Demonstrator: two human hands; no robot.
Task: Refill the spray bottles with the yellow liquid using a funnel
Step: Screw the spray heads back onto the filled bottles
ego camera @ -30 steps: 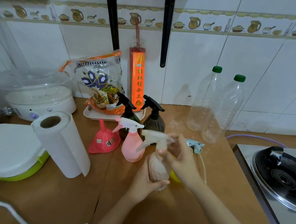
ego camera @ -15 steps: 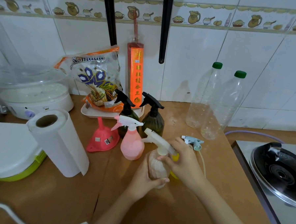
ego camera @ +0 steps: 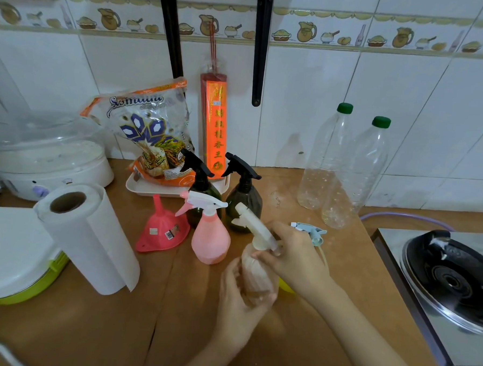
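Note:
My left hand (ego camera: pixel 238 303) grips the body of a small beige spray bottle (ego camera: pixel 256 273) in the middle of the counter. My right hand (ego camera: pixel 293 257) is closed on the collar of its cream trigger head (ego camera: pixel 253 225), which points up and to the left. A pink spray bottle (ego camera: pixel 210 238) stands just left of it, with two dark spray bottles (ego camera: pixel 245 201) behind. A pink funnel (ego camera: pixel 163 229) rests upside down beside the pink bottle. A loose pale blue trigger head (ego camera: pixel 310 231) lies behind my right hand. Something yellow (ego camera: pixel 285 287) shows under my right wrist.
Two clear plastic bottles with green caps (ego camera: pixel 347 166) stand at the back right. A paper towel roll (ego camera: pixel 88 236) stands at the left, near a white and green appliance (ego camera: pixel 9 257). A gas stove (ego camera: pixel 450 280) fills the right edge. A tray (ego camera: pixel 139 187) with a rice bag sits at the back.
My right hand has turned the cream trigger head, whose nozzle swung from pointing left to pointing up and away. My left hand kept its hold on the bottle body.

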